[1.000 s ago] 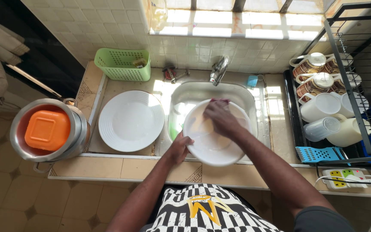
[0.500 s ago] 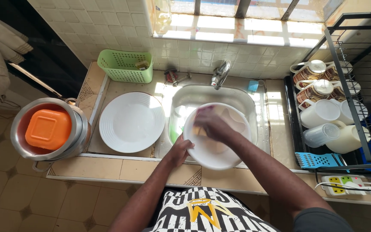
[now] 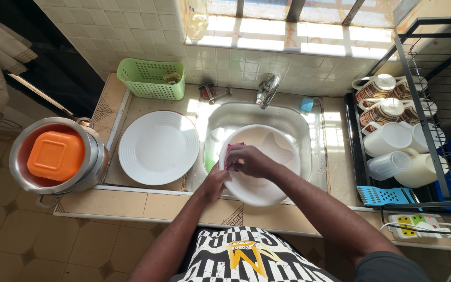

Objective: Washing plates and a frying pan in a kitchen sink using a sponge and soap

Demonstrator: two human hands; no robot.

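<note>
Over the sink (image 3: 317,156), the left hand (image 3: 212,184) clamps the plate (image 3: 267,177) rim while the right hand (image 3: 249,161) grips a pink cloth (image 3: 229,151), mid-scrub; another plate (image 3: 158,148) waits left.

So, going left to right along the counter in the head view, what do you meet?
Steel pot with the orange lid → white plate on the counter → plate over the sink, held by left hand and right hand → dish rack.
</note>
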